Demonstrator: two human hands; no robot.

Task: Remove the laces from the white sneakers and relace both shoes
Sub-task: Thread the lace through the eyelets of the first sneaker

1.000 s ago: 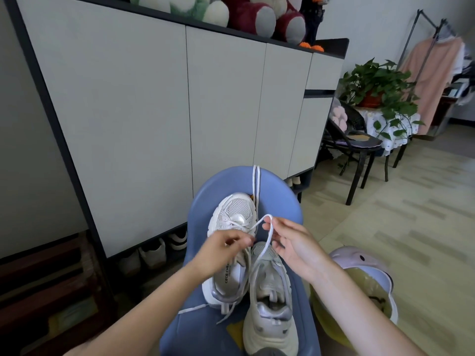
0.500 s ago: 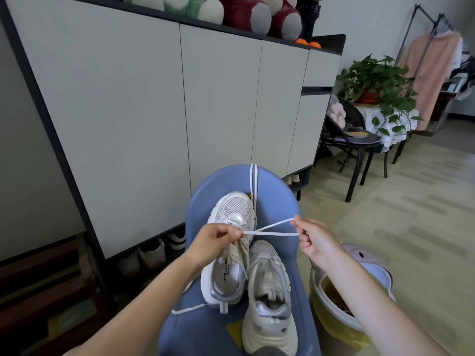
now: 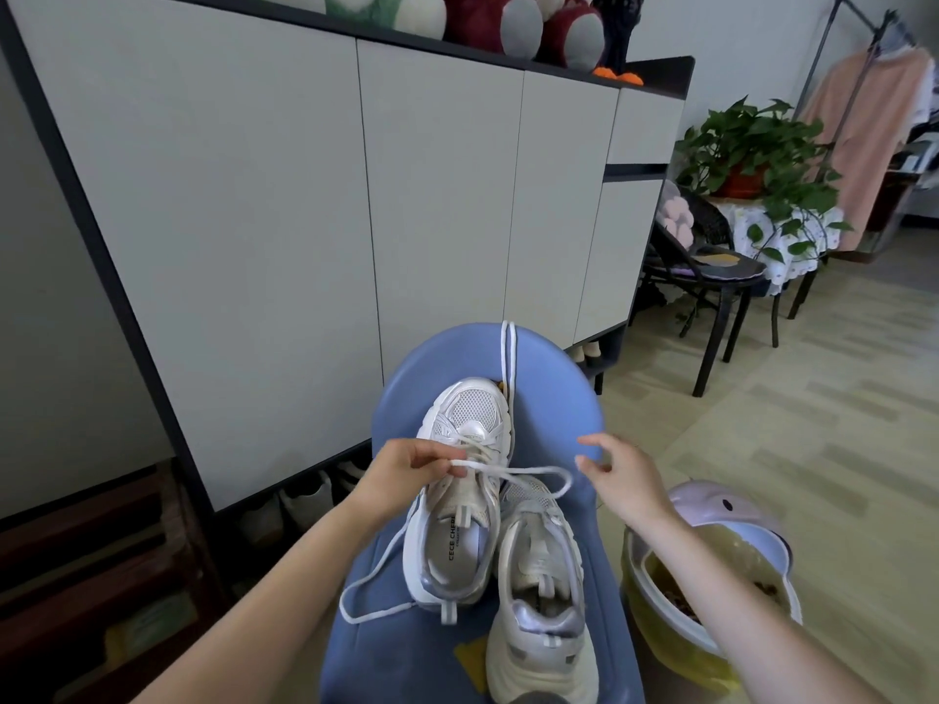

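Sneakers: two white sneakers lie side by side on a blue seat (image 3: pixel 549 409), toes pointing away from the person.
Left sneaker (image 3: pixel 460 495): directly under the grip; insole print reads "CECE CHER...", the remainder cut off from view.
Right sneaker (image 3: pixel 538 591): just right of and nearer than the grip; its eyelets carry no lace.
Left hand (image 3: pixel 401 475): pinches the white lace (image 3: pixel 513 472) above the left sneaker's tongue.
Lace: forms a loop extending right of the pinch; another length trails near-left off the sneaker onto the seat.
Right hand (image 3: pixel 620 480): fingers spread and relaxed, grasping nothing, just right of the loop and apart from it.
Spare lace (image 3: pixel 508 358): doubled, beyond the grip, hanging over the seat's far edge.
Bin (image 3: pixel 660 622): near-right of the grip, lid raised, yellow liner, brown contents unclear.
Room: grey cabinet (image 3: pixel 284 221) beyond the grip with plush toys (image 3: pixel 513 22) on top; potted plant (image 3: pixel 757 155), black chair (image 3: pixel 711 282) and clothes rack (image 3: pixel 864 94) far right; pale wood-pattern floor (image 3: pixel 813 439).
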